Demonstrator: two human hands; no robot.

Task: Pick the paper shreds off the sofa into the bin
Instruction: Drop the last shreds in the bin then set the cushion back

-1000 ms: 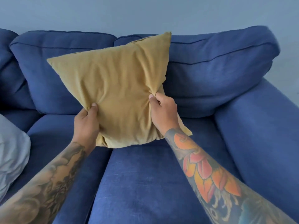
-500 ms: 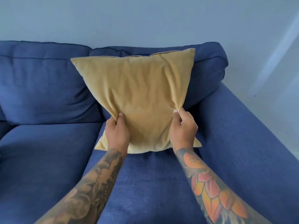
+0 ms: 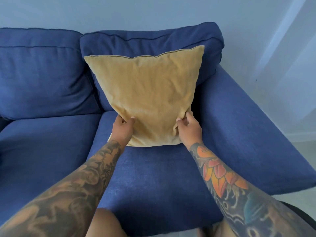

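Observation:
A mustard-yellow cushion (image 3: 147,98) leans upright against the back of the blue sofa (image 3: 51,151), at its right end beside the armrest. My left hand (image 3: 122,130) pinches the cushion's lower left part. My right hand (image 3: 188,128) holds its lower right part, with the fingers loosened around the fabric. The cushion's bottom edge rests on the right seat cushion (image 3: 153,177). No paper shreds and no bin show in this view.
The sofa's right armrest (image 3: 248,134) rises just right of the cushion. Two blue back cushions (image 3: 42,74) line the pale wall. My knees (image 3: 106,224) are at the bottom edge, and a strip of light floor (image 3: 304,151) lies to the right.
Both hands have carried the yellow cushion rightward and set it down against the sofa's right back cushion. The grey pillow at the left has left the view.

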